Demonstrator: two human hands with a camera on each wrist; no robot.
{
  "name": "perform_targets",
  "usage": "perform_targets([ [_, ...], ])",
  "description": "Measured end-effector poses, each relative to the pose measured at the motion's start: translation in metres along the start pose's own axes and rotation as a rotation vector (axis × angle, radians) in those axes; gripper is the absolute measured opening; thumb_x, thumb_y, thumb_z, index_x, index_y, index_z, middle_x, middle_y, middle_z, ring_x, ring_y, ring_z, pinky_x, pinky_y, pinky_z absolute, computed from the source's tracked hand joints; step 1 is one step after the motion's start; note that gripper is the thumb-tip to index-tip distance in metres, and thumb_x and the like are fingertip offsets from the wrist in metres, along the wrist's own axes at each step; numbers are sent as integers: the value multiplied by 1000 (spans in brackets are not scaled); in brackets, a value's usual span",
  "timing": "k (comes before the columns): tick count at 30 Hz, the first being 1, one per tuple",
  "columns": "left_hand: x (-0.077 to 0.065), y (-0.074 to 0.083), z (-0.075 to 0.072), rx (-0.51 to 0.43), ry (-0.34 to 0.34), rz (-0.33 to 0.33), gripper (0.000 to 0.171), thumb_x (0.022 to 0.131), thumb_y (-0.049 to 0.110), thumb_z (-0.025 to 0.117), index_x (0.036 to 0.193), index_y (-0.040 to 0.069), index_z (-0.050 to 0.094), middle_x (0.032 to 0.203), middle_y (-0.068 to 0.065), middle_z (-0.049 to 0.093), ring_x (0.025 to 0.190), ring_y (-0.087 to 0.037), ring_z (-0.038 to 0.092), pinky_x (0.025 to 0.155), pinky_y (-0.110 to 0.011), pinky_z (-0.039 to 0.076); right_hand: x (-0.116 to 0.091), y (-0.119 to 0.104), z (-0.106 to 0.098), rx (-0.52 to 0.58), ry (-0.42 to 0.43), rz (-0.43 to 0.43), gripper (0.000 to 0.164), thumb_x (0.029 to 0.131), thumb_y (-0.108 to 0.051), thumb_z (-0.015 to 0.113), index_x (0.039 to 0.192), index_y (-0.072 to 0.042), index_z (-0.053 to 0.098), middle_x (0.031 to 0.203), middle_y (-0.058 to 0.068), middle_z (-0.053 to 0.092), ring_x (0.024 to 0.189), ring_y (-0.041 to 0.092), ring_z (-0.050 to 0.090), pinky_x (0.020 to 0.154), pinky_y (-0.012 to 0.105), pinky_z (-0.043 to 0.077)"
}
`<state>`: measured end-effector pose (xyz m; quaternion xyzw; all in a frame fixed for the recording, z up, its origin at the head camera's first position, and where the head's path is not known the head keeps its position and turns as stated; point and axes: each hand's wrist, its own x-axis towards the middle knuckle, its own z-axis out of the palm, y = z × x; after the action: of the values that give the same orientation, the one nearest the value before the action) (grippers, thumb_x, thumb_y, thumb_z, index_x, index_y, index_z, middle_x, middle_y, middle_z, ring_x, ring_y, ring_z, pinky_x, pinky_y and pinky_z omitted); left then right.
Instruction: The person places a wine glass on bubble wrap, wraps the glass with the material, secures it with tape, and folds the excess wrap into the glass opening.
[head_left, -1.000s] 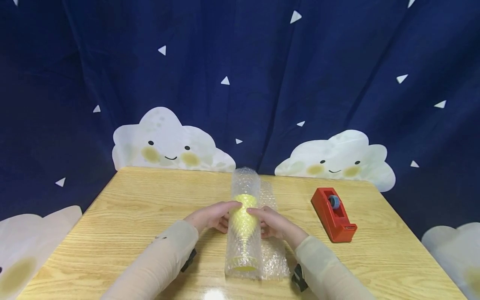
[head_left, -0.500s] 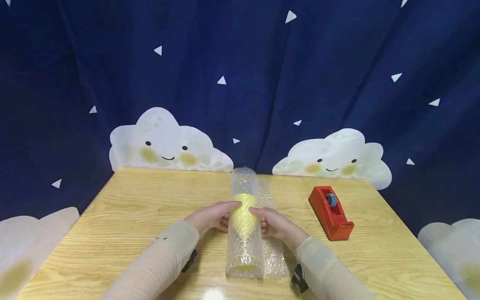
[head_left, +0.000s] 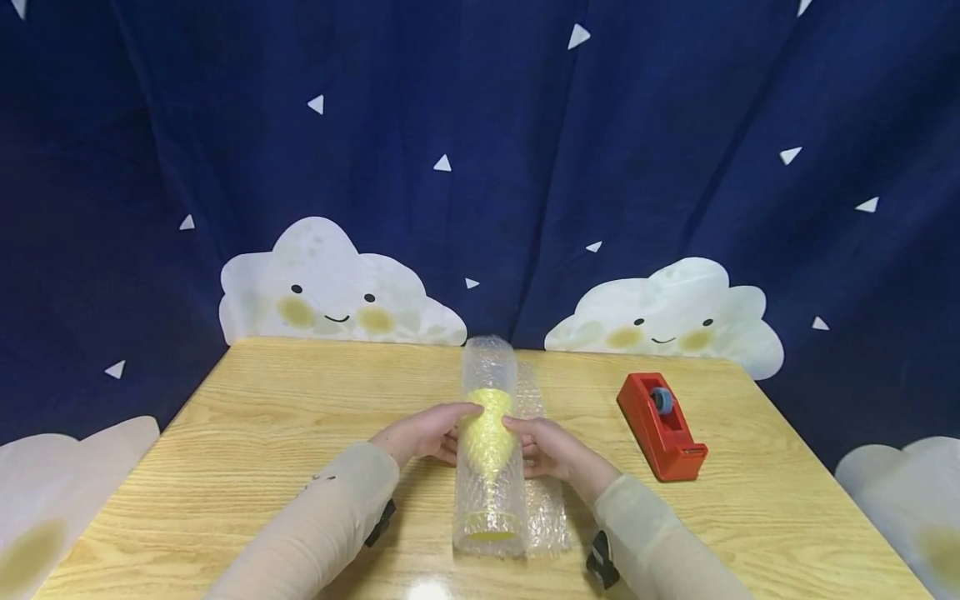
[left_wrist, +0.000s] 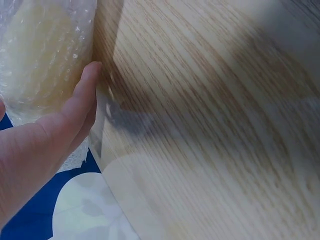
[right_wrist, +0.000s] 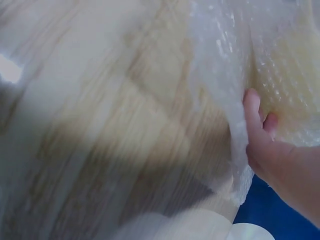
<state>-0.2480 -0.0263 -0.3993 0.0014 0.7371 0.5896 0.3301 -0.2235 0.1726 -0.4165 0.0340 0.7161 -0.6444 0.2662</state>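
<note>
A yellow goblet [head_left: 487,446], lying on its side with its foot toward me, shows through a roll of clear bubble wrap [head_left: 491,365] in the middle of the head view. My left hand [head_left: 429,429] holds the roll from the left, its thumb on top and its fingers along the side. From the right, my right hand [head_left: 552,447] grips it likewise, fingers low between the roll and a loose flap of wrap [head_left: 547,521]. In the right wrist view, that flap [right_wrist: 220,65] stands beside the fingers. The roll's underside is hidden.
A red tape dispenser [head_left: 662,427] with a blue tape roll [head_left: 663,400] stands on the wooden table [head_left: 300,392], right of the wrap. Behind the table's far edge hangs a dark blue curtain [head_left: 375,125] with clouds and white triangles.
The wrapped goblet has rolled slightly to the right, and less of the loose flap shows. My right thumb has shifted a little to the right; the left hand stays nearly in place.
</note>
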Motion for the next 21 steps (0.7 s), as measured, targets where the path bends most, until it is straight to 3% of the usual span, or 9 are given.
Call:
perform_targets([
  [3,-1,0,0,-1,0,-2,63,91,41,49,131,-7,40,104,-22,57,89,-28,59,82,-42,53,-1,-1,0,-28,31,-5,48,89,-44,56,111,-1,53,81,-3,67,81,13,63,80,37,54],
  [13,-2,1,-7,33,-3,0,63,89,37,51,132,-7,38,105,-22,55,89,-27,58,84,-42,53,0,1,3,-28,52,-28,52,94,-36,51,123,6,44,85,0,67,80,12,63,79,40,55],
  [21,0,0,-8,7,15,-7,66,89,37,53,134,-8,37,117,-31,53,102,-35,59,87,-44,52,0,0,4,-4,31,-24,40,95,-33,48,116,1,55,84,-2,66,79,10,63,76,35,54],
])
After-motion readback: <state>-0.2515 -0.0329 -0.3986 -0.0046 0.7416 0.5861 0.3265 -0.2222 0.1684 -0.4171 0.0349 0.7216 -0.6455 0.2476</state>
